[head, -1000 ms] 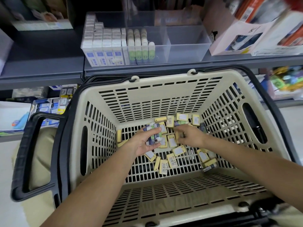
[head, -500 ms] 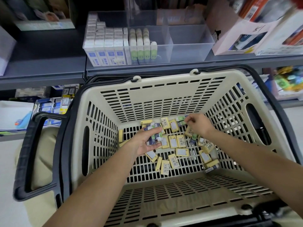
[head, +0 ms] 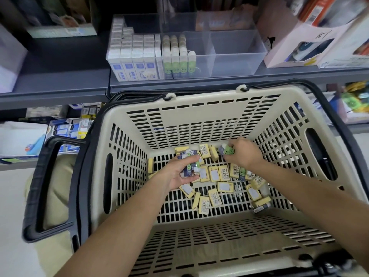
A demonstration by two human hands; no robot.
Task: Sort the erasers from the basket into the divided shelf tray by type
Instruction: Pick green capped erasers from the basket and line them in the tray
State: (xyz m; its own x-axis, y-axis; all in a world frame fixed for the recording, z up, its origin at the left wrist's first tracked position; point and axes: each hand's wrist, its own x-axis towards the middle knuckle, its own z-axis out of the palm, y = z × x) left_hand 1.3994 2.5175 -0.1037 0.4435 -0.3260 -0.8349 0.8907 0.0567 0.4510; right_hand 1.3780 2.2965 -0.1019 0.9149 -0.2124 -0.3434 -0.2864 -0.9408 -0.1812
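Erasers (head: 214, 173): yellow ones loose on basket (head: 199, 120) floor, below and between fingers. Left hand (head: 173, 176): fingers clamped on eraser bundle (head: 189, 166). Right hand (head: 243, 154): fingers pinch green eraser (head: 228, 150). Tray (head: 235, 52) beyond fingers, on shelf (head: 60, 86).

Across the top, edge to edge, a dark grey shelf (head: 60, 82). Standing on it near the middle, a clear divided tray (head: 239, 64): white erasers with blue sleeves (head: 133, 68) packed upright in rows in the left front compartment, green-faced erasers (head: 175, 64) upright just beside them in the left part of the next one. Just right of the tray, a pale pink carton (head: 285, 37) with a cut-out window. Far left, a white box (head: 8, 62); further back on the left, a printed box (head: 60, 27). Beyond the carton, blurred packaging, unreadable.
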